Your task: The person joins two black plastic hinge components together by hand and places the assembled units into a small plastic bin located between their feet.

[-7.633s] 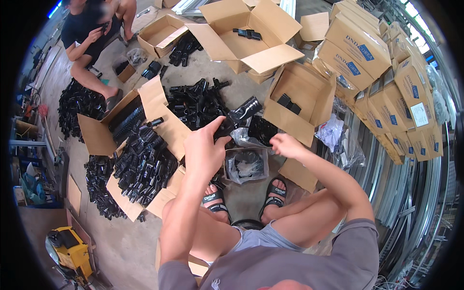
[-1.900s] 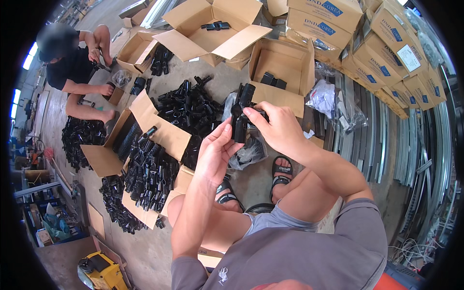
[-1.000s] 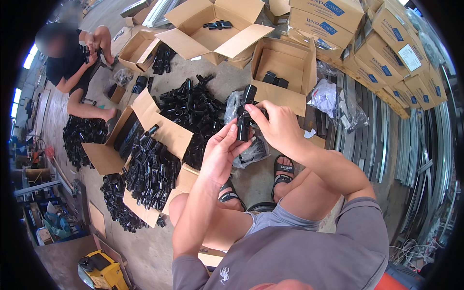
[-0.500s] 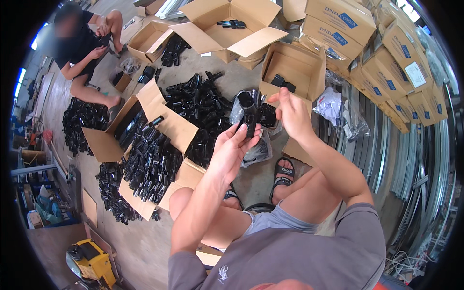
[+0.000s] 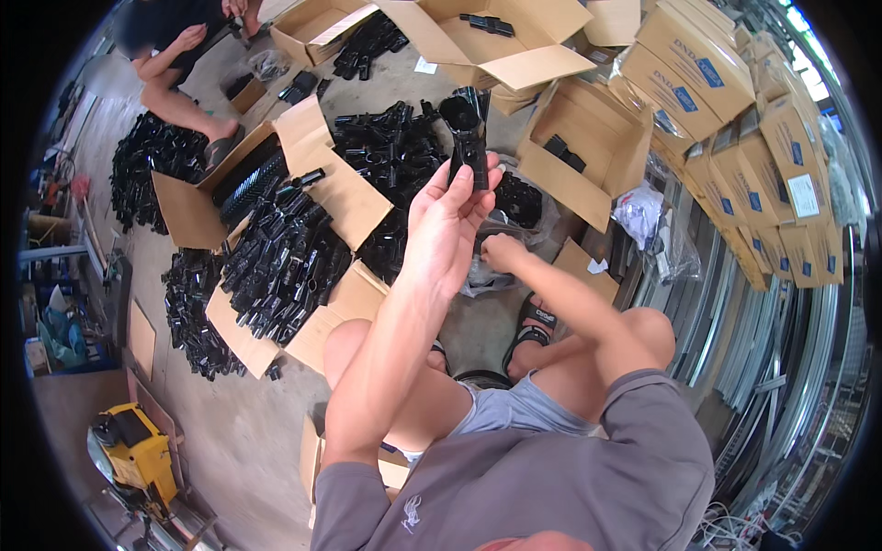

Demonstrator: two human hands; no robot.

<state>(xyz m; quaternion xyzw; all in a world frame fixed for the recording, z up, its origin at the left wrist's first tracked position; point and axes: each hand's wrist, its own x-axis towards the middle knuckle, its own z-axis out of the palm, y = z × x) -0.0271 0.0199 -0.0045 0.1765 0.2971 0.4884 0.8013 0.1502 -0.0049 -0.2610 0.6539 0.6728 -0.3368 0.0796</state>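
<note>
My left hand (image 5: 446,216) is raised in front of me, closed around a black tubular pipe fitting (image 5: 467,138). The fitting stands upright, its round ring end on top. Lower and to the right, my right hand (image 5: 502,254) is curled beside a clear plastic bag (image 5: 481,279); what its fingertips hold, if anything, is hidden. Just beyond that hand, small black parts (image 5: 517,202) sit in another open plastic bag. A large heap of similar black fittings (image 5: 386,147) lies behind my left hand.
An open box (image 5: 588,138) holding a few black pieces stands at right, another (image 5: 496,46) at the back. At left, an overfilled carton (image 5: 344,197) spills black fittings. Stacked cartons (image 5: 689,73) and metal profiles (image 5: 707,312) line the right. A co-worker (image 5: 175,55) sits at far left.
My right hand has moved down from beside the fitting to the plastic bag. My left hand has lifted the fitting slightly farther out. The whole view has shifted a little.
</note>
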